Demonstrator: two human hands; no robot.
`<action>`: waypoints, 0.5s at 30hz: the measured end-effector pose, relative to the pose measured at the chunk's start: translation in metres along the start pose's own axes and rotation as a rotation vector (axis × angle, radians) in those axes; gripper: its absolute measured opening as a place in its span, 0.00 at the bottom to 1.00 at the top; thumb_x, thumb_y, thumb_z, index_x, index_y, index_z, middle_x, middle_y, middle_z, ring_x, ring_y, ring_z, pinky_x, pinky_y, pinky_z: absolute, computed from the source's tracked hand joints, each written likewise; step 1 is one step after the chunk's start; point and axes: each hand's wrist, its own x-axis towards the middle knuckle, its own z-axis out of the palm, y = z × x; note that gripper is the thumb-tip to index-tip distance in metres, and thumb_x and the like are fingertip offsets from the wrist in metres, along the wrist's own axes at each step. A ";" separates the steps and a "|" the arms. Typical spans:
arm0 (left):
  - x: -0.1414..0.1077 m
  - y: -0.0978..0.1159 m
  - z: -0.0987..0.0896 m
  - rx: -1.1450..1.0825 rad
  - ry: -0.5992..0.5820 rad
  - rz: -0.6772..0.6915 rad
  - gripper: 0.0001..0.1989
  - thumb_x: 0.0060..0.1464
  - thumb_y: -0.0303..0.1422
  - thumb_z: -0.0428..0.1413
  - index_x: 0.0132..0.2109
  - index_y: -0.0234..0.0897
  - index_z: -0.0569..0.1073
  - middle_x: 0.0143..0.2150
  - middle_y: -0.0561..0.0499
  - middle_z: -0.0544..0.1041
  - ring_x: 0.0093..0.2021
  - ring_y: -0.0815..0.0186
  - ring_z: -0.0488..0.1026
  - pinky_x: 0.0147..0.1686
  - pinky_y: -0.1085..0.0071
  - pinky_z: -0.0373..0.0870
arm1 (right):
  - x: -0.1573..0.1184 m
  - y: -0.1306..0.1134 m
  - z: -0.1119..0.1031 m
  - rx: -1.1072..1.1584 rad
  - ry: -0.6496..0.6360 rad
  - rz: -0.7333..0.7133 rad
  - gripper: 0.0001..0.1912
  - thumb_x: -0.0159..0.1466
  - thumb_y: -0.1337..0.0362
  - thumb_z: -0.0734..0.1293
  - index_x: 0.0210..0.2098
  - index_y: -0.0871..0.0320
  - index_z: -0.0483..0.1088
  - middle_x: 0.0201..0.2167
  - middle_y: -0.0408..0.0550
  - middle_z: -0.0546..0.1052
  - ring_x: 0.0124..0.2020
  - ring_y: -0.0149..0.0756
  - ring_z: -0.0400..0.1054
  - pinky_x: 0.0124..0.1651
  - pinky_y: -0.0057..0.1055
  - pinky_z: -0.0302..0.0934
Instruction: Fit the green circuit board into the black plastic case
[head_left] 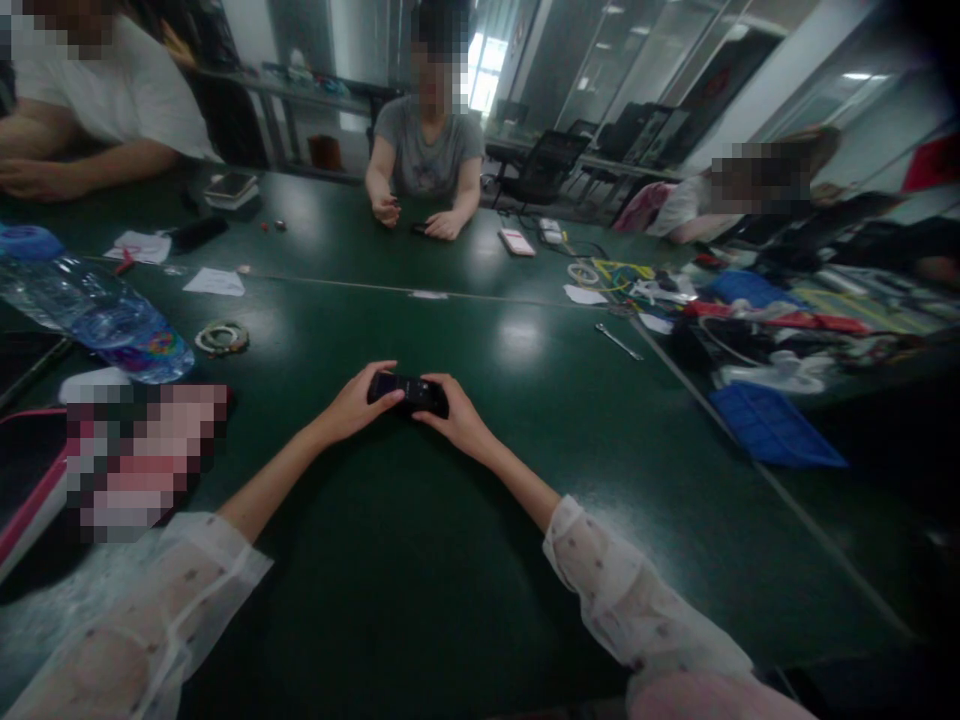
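Note:
Both of my hands grip a small black phone-like device (pixel 409 386), held sideways low over the green tabletop. My left hand (pixel 366 402) is closed round its left end, the thumb lying across the front. At the other end, my right hand (pixel 454 412) wraps the device with its thumb along the lower edge. Small pale marks show on the dark face, too blurred to read. The fingers behind the device are mostly hidden.
Left on the green table (pixel 390 580) are a water bottle (pixel 112 320), a bracelet-like ring (pixel 222 338) and papers (pixel 214 282). A wrench (pixel 619 341), a blue tray (pixel 776 425) and tangled cables (pixel 622 275) lie right. A person (pixel 427 150) sits opposite; others sit at both sides.

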 end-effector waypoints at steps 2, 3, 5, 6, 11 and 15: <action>0.000 0.000 0.000 0.014 0.003 0.017 0.37 0.57 0.53 0.55 0.67 0.42 0.57 0.58 0.40 0.69 0.56 0.49 0.69 0.55 0.47 0.66 | 0.000 -0.001 -0.001 -0.014 0.007 -0.008 0.28 0.60 0.61 0.73 0.56 0.52 0.61 0.53 0.52 0.70 0.54 0.45 0.66 0.57 0.48 0.63; -0.001 0.000 0.000 0.018 0.005 0.030 0.38 0.56 0.52 0.56 0.67 0.42 0.56 0.58 0.39 0.69 0.56 0.48 0.69 0.55 0.46 0.66 | 0.001 -0.001 -0.001 -0.019 0.009 -0.013 0.29 0.59 0.62 0.73 0.56 0.52 0.61 0.53 0.52 0.70 0.54 0.45 0.65 0.57 0.48 0.62; -0.001 0.000 0.000 0.017 0.002 0.056 0.42 0.52 0.51 0.61 0.67 0.42 0.55 0.59 0.39 0.68 0.58 0.47 0.69 0.55 0.46 0.66 | 0.001 -0.002 -0.001 -0.027 0.012 -0.027 0.30 0.59 0.64 0.74 0.57 0.52 0.61 0.53 0.52 0.70 0.54 0.45 0.65 0.57 0.48 0.62; -0.001 0.000 0.000 0.014 0.001 0.070 0.44 0.50 0.49 0.63 0.68 0.42 0.55 0.60 0.38 0.68 0.59 0.46 0.68 0.55 0.46 0.66 | 0.001 -0.003 -0.001 -0.030 0.011 -0.033 0.30 0.58 0.64 0.74 0.57 0.52 0.60 0.53 0.52 0.70 0.54 0.45 0.65 0.57 0.48 0.62; 0.000 -0.003 0.001 -0.024 0.017 0.163 0.50 0.44 0.43 0.68 0.69 0.45 0.52 0.63 0.39 0.66 0.61 0.44 0.67 0.57 0.41 0.63 | 0.000 -0.006 -0.002 -0.037 0.008 -0.024 0.29 0.59 0.64 0.73 0.57 0.52 0.61 0.53 0.53 0.71 0.53 0.46 0.65 0.56 0.48 0.63; 0.001 -0.006 0.002 -0.037 0.024 0.176 0.51 0.44 0.40 0.68 0.70 0.47 0.50 0.66 0.39 0.63 0.63 0.44 0.64 0.59 0.40 0.61 | 0.000 -0.006 -0.002 -0.019 0.023 0.019 0.28 0.58 0.64 0.74 0.55 0.53 0.62 0.52 0.52 0.72 0.53 0.45 0.67 0.55 0.48 0.64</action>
